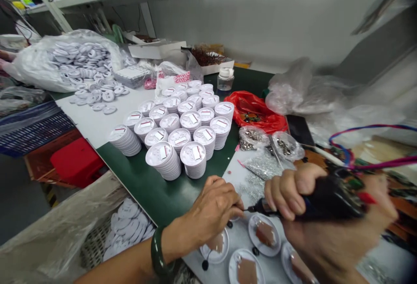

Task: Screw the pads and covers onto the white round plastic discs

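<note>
My right hand [332, 237] is wrapped round a black electric screwdriver [329, 197], which lies nearly level with its bit pointing left. At the bit's tip the fingers of my left hand [215, 203] are pinched together; whatever they hold is too small to make out. Below the hands lie several white round plastic discs with brown rectangular parts, among them one disc [264, 234] under the screwdriver and another disc [246, 269] nearer me. A disc [215, 249] under my left wrist is partly covered. Small black round pieces [256, 251] lie between them. Loose screws [256, 186] are heaped just beyond.
Stacks of white round parts [179, 140] stand on the green mat [143, 188]. Beyond are a red plastic bag [257, 110], a bottle [225, 80] and bags of metal parts [252, 138]. A large bag [84, 58] spills white discs at left. Wires [384, 127] hang at right.
</note>
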The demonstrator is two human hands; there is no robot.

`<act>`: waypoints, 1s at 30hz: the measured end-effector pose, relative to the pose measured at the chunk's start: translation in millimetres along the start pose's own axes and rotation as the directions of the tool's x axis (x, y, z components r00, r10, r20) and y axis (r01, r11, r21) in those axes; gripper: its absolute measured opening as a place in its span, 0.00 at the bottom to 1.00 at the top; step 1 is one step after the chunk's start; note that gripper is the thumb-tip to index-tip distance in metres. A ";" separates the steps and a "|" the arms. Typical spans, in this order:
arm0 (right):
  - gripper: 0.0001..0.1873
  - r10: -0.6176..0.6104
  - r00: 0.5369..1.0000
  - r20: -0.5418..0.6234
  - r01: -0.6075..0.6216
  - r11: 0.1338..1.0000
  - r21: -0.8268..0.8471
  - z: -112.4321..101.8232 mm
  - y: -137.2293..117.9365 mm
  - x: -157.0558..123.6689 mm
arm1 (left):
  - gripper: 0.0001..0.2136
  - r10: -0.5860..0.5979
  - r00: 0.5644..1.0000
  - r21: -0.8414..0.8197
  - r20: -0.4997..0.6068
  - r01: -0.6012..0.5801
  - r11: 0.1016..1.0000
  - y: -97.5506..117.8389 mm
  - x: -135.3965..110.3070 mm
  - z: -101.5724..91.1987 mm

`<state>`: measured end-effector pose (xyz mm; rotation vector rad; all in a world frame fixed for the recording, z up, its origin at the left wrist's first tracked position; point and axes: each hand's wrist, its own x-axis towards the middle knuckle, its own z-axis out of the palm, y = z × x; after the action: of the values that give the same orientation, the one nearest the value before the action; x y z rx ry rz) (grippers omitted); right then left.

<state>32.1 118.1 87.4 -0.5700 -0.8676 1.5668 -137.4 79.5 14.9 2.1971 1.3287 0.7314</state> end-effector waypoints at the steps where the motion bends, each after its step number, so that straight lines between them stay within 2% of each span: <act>1: 0.30 0.003 1.000 0.003 -0.003 1.000 0.005 1.6 -0.2 -0.5 | 0.05 0.004 1.000 0.005 0.004 -0.004 1.000 -0.2 -1.9 -1.0; 7: 0.30 0.045 0.998 0.052 -0.045 0.999 0.009 9.9 2.3 -5.9 | 0.08 0.029 0.999 -0.042 -0.033 -0.030 0.999 -2.4 -11.3 -1.8; 13: 0.32 0.090 0.990 0.104 -0.091 0.996 -0.001 14.5 2.8 -10.5 | 0.05 0.092 0.993 -0.051 -0.078 -0.096 0.994 -2.2 -22.4 2.3; 17: 0.32 0.105 0.987 0.121 -0.110 0.993 0.032 15.2 3.7 -15.8 | 0.06 0.078 0.995 -0.120 -0.069 -0.085 0.989 4.6 -38.4 -4.6; 19: 0.32 0.158 0.969 0.189 -0.167 0.985 0.030 12.4 9.2 -22.6 | 0.09 0.050 0.999 -0.078 -0.011 -0.051 0.996 7.6 -51.9 -10.8; 22: 0.31 0.253 0.917 0.309 -0.275 0.961 0.028 4.6 26.1 -37.9 | 0.14 0.024 0.998 0.026 0.057 -0.025 0.999 5.5 -76.8 -15.0; 26: 0.32 0.298 0.886 0.355 -0.334 0.941 0.045 -4.6 54.8 -55.9 | 0.19 0.103 0.986 0.175 0.133 -0.126 0.976 -11.1 -104.2 -1.7; 30: 0.31 0.276 0.902 0.332 -0.307 0.951 0.044 -6.9 73.1 -59.7 | 0.15 0.199 0.979 0.259 0.035 -0.201 0.945 -27.6 -112.3 16.6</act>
<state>3.7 59.4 18.9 -0.3914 -0.9773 2.0045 -188.3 -11.7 -37.4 2.5718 1.2719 0.6481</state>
